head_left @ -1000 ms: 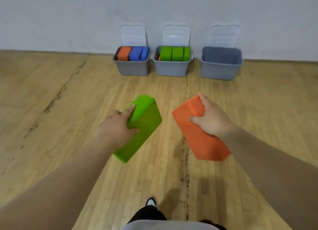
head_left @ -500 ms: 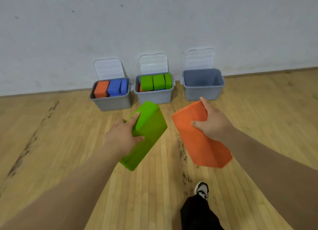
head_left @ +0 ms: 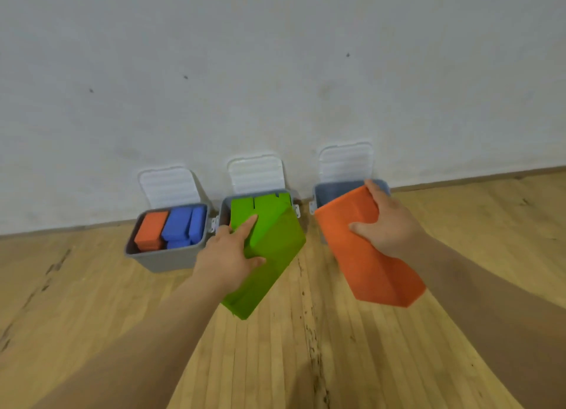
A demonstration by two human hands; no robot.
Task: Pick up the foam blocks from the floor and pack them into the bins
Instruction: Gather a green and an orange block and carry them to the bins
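Observation:
My left hand (head_left: 228,255) grips a green foam block (head_left: 269,255), held above the floor in front of the middle grey bin (head_left: 226,205). That bin holds green blocks (head_left: 266,205) standing on edge. My right hand (head_left: 387,225) grips an orange foam block (head_left: 364,255) whose far end overlaps the front of the right grey bin (head_left: 329,192); the visible part of that bin's inside shows nothing in it. The left grey bin (head_left: 165,260) holds an orange block (head_left: 150,229) and blue blocks (head_left: 180,225).
The three bins stand in a row against a white wall (head_left: 275,71), each with its white lid (head_left: 167,186) tipped back open. Wooden floorboards (head_left: 291,347) stretch between me and the bins, with dark scuff marks along some seams.
The bins have come much closer and larger in view. Both hands have carried their blocks forward until they overlap the middle and right bins. My foot has left the view.

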